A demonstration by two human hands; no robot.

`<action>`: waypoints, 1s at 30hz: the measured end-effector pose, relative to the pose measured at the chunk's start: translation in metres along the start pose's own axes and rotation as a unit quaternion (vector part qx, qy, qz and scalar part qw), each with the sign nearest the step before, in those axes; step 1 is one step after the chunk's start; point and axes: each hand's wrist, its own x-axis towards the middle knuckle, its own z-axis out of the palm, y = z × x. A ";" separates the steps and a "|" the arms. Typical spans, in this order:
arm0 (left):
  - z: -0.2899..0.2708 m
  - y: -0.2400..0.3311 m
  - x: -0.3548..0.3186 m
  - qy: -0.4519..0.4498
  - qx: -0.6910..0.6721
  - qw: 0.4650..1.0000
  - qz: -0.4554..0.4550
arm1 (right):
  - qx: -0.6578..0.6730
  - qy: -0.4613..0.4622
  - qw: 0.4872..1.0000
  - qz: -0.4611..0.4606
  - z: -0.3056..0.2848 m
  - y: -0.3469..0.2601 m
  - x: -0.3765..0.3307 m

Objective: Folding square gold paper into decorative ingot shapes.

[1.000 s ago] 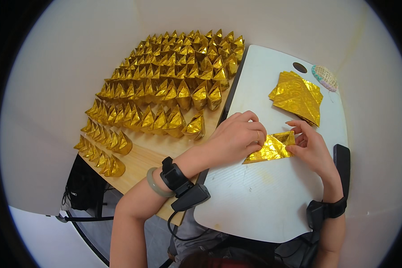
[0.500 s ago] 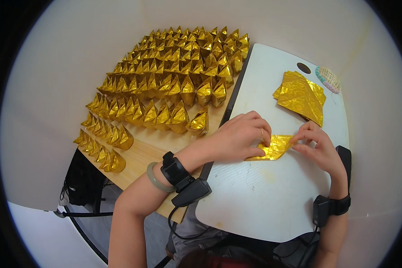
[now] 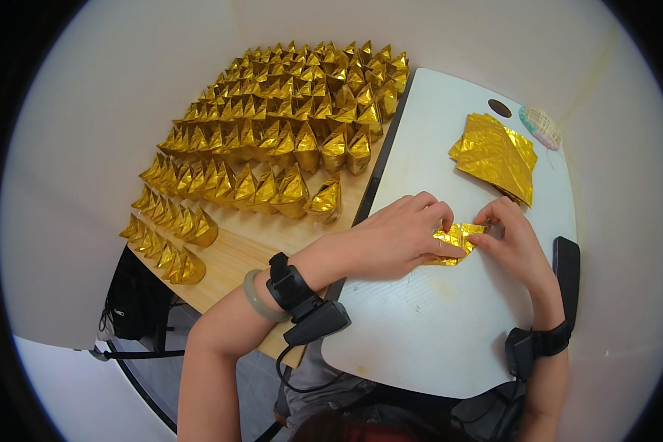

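A strip of folded gold foil paper (image 3: 453,239) lies flat on the white board, between my two hands. My left hand (image 3: 401,236) covers its left part, fingers bent and thumb pressing along the lower side. My right hand (image 3: 519,239) grips the right end, thumb on top of the foil and index finger curled at the far edge. A crease shows in the foil between the two thumbs. Part of the strip is hidden under my left fingers. Farther back on the board lies a fanned stack of gold foil sheets (image 3: 497,158).
The white board (image 3: 420,331) rests over a wooden table (image 3: 250,247). Rows of folded gold foil ingots (image 3: 272,132) stand on the table to the left. A small woven pad (image 3: 540,127) sits at the board's far right corner. Both wrists carry black strapped devices with cables.
My right hand has shifted left and folded the right end of the foil inward. My left thumb has slid right along the strip, which now looks shorter.
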 end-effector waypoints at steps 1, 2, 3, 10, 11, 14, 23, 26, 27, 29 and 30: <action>0.000 0.001 0.000 -0.001 -0.001 1.000 0.002 | 0.013 -0.005 1.000 0.013 0.000 0.003 0.000; -0.002 0.002 0.000 0.005 0.005 1.000 0.007 | 0.026 -0.011 0.999 0.025 -0.001 0.004 0.000; -0.002 0.003 0.000 0.010 0.011 1.000 0.010 | 0.027 -0.010 0.999 0.026 0.000 0.005 0.001; -0.001 0.004 0.001 0.017 0.001 1.000 0.014 | 0.092 -0.013 0.994 0.057 0.001 0.010 0.004; 0.000 0.004 0.001 0.026 0.001 0.999 0.020 | 0.115 -0.020 0.992 0.057 0.001 0.010 0.004; 0.001 0.003 0.002 0.032 0.001 0.999 0.036 | 0.113 -0.020 0.991 0.062 0.001 0.007 0.004; 0.002 0.003 0.002 0.019 -0.026 0.998 0.054 | 0.086 -0.021 0.993 0.078 0.000 0.009 0.007; 0.002 0.003 0.001 0.018 -0.049 0.998 0.040 | 0.048 0.008 0.996 0.074 0.002 0.013 0.006; 0.002 0.003 0.000 0.021 -0.060 0.997 0.032 | 0.048 0.008 0.996 0.074 0.003 0.015 0.006; 0.003 0.003 0.000 0.021 -0.065 0.997 0.029 | 0.024 0.032 0.997 0.073 0.003 0.017 0.005; 0.003 0.002 0.000 0.021 -0.070 0.997 0.026 | 0.023 0.033 0.997 0.073 0.002 0.018 0.005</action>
